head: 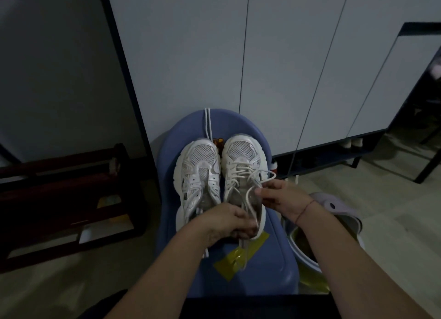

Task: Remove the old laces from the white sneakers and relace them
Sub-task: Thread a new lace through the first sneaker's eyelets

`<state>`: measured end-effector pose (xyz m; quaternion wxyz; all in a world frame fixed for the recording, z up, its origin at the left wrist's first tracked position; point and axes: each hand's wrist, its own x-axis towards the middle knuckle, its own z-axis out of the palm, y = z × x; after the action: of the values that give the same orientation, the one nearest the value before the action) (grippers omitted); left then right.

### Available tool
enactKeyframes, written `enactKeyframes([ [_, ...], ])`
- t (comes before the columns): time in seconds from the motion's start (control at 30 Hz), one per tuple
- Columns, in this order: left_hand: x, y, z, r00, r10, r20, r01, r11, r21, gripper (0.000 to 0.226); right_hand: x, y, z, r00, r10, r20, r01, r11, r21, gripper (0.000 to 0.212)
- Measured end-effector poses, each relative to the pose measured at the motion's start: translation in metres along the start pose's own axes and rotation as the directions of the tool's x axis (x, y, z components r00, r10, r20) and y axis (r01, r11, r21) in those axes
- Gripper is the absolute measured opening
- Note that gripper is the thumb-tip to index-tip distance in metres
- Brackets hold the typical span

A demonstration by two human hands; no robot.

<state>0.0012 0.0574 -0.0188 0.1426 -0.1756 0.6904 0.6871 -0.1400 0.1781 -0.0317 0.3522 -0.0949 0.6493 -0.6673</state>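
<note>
— While white mesh sneakers [200, 173] sit on the blue plastic stool [274, 259], which is laced?
— The sneaker at three o'clock [241, 161]; right hand [284, 199] pinches its loose white lace [248, 194], left hand [226, 221] grips its heel.

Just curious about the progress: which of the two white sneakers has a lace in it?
The right-hand sneaker: a white lace, pinched by the right hand, criss-crosses its eyelets. The left-hand sneaker has bare eyelets.
</note>
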Motion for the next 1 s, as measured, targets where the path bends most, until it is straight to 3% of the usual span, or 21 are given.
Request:
enactKeyframes([
  [0.1, 0.005, 0.013, 0.008, 0.995, -0.028, -0.091, -0.017, 0.888, -0.46, 0.022, -0.002, 0.0, 0.002, 1.0, 0.001, 0.004, -0.001, 1.0, 0.007, 0.031],
  [0.2, 0.014, 0.024, 0.021, 0.985, -0.077, -0.152, -0.027, 0.807, -0.59, 0.033, -0.004, 0.0, 0.002, 0.999, -0.02, 0.039, 0.017, 0.998, 0.061, 0.026],
  [0.33, 0.022, 0.023, 0.033, 0.943, -0.092, -0.32, -0.126, 0.79, -0.6, 0.026, -0.005, -0.002, 0.0, 0.998, -0.015, 0.056, 0.01, 0.996, 0.09, 0.009],
  [0.43, 0.021, 0.017, 0.028, 0.93, -0.045, -0.364, -0.131, 0.887, -0.444, 0.022, -0.004, -0.002, -0.001, 0.999, -0.003, -0.032, 0.004, 0.998, 0.061, 0.012],
  [0.6, 0.004, 0.01, 0.012, 0.983, 0.031, -0.179, -0.053, 0.992, -0.117, 0.019, -0.008, -0.005, 0.005, 1.0, 0.012, -0.016, -0.013, 0.999, -0.042, 0.006],
  [0.73, -0.003, 0.007, 0.005, 1.0, -0.006, -0.016, 0.007, 0.996, 0.085, 0.016, -0.006, -0.005, 0.007, 0.998, -0.049, -0.032, 0.04, 0.967, -0.253, 0.029],
  [0.83, -0.006, 0.003, -0.003, 0.995, -0.074, 0.073, 0.055, 0.969, 0.241, 0.016, -0.005, -0.004, 0.008, 0.996, -0.073, -0.045, 0.058, 0.958, -0.282, 0.031],
  [0.9, -0.005, 0.002, -0.002, 0.998, -0.061, -0.009, 0.061, 0.982, 0.18, 0.019, -0.005, -0.004, 0.007, 0.996, -0.078, -0.044, 0.064, 0.964, -0.258, 0.029],
  [0.97, -0.005, 0.008, 0.004, 0.995, -0.042, -0.091, 0.031, 0.992, -0.122, 0.018, -0.005, -0.005, 0.008, 0.996, -0.081, -0.041, 0.07, 0.973, -0.22, 0.024],
  [1.0, -0.004, 0.013, 0.008, 0.994, -0.048, -0.101, 0.014, 0.95, -0.313, 0.019, -0.006, -0.005, 0.008, 0.996, -0.082, -0.04, 0.073, 0.978, -0.198, 0.022],
])
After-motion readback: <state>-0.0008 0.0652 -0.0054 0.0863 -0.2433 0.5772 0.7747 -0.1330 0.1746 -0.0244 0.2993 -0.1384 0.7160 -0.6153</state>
